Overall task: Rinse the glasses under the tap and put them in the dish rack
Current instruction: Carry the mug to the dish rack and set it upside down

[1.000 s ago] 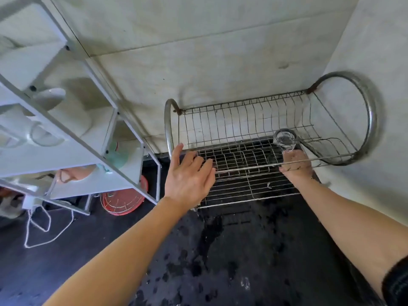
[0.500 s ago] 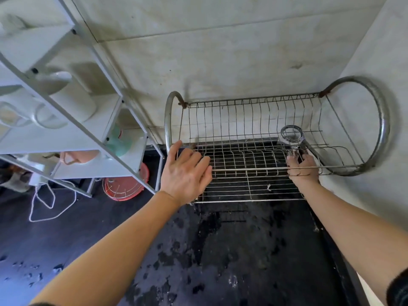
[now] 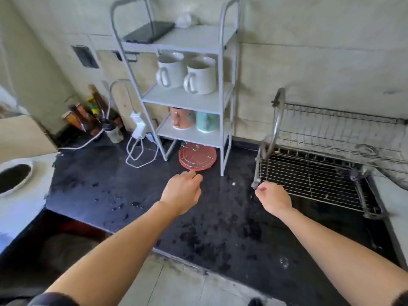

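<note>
A: How many hands are seen, and is anything held?

B: Two are counted, both over the wet dark counter [image 3: 132, 191], beyond its front edge. The left hand [image 3: 183, 191] is seen with its fingers loosely curled and nothing is grasped. The right hand [image 3: 273, 197] is likewise loosely curled and empty, just beside the near left corner of the dish rack [image 3: 309, 180].

A: Where is the glass found?

B: One glass [image 3: 365, 150] is made out, badly blurred, towards the back of the rack's lower tier. The rack itself is set along the counter's right edge. Whether more glasses stand there cannot be told.

A: What open room is left?

B: A bare wet stretch is left from the front edge to the hands and on towards the left edge. It is bounded on the right by the rack and at the back by one white shelf unit [image 3: 227, 120]. One red round lid [image 3: 197, 156] is lodged under the unit's lowest shelf.

A: And farther back?

B: Four mugs are counted: two white mugs [image 3: 201, 75] side by side on the middle shelf, then one pink mug [image 3: 182, 118] and one teal mug [image 3: 207, 122] below. One charger [image 3: 138, 127] with its cable is seen by the back edge, and a cluster of bottles [image 3: 88, 113] in the far left corner.
</note>
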Demonstrator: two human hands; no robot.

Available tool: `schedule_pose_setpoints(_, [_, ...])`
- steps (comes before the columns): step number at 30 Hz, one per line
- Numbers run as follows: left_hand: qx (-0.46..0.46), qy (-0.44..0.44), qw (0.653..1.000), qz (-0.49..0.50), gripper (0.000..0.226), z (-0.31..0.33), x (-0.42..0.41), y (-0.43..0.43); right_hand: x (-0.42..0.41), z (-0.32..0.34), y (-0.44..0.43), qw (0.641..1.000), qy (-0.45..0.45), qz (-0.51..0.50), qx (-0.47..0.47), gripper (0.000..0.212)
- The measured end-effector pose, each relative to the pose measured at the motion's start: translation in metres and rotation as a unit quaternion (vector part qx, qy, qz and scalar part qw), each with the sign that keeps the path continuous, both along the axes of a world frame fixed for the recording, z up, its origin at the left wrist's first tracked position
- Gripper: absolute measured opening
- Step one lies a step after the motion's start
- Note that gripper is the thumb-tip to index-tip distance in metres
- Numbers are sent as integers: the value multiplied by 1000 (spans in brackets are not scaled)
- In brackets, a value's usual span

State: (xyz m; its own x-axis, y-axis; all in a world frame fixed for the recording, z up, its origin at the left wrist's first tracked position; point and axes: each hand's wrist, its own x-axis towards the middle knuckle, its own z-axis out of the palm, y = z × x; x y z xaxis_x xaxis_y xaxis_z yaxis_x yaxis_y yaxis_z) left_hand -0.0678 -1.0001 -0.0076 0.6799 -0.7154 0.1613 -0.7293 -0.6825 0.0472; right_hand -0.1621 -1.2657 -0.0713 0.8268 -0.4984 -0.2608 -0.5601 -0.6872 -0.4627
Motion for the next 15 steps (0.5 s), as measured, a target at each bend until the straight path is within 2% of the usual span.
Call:
schedule_pose_setpoints(2, [21,18,998,59,4,5,2,63,21,8,53,998,-14,52,-17,17])
schedule_pose_setpoints(8, [12,-3,982,190,13,36,1,237,85,36,216,982,-64,172,-33,18])
schedule_pose_setpoints(15, [-57,12,943,327,16,51,2,381,159,57,378,949,-78,303,-31,22])
